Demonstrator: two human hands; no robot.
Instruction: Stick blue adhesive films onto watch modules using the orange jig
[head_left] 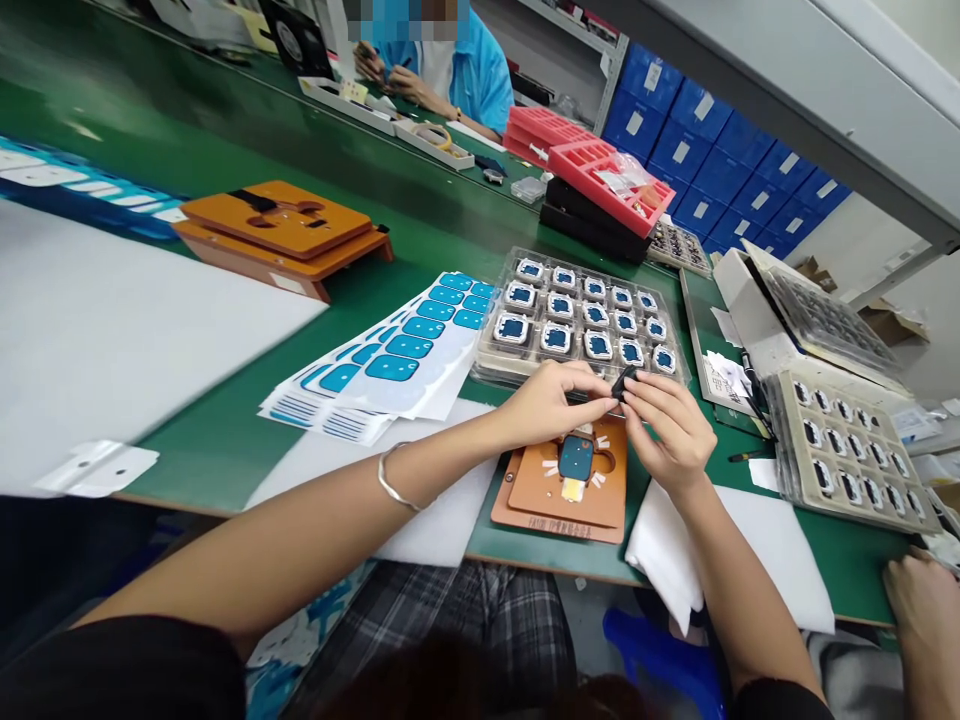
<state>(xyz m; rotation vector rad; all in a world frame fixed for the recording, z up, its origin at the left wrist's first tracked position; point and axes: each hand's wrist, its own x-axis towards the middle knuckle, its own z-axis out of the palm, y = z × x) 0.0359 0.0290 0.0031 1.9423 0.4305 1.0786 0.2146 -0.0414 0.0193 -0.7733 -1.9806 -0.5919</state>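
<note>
Both hands meet over the front edge of a clear tray (487, 350) of blue-and-white square parts. My left hand (555, 400) pinches a small black piece (622, 383) from the left. On its right side, the fingers of my right hand (667, 425) are closed on the same piece. Just below the hands lies an orange fixture (555, 505), with a dark blue rounded plate (576, 457) and a yellow tab in it. Sheets of blue stickers (409, 345) fan out left of the tray.
Another orange fixture (277, 220) stands at the left. A second parts tray (855, 450) and a white cloth (667, 550) are at the right. Red trays (592, 165) are stacked behind. A person in blue (480, 75) sits opposite; another person's hand (926, 600) rests at the right edge.
</note>
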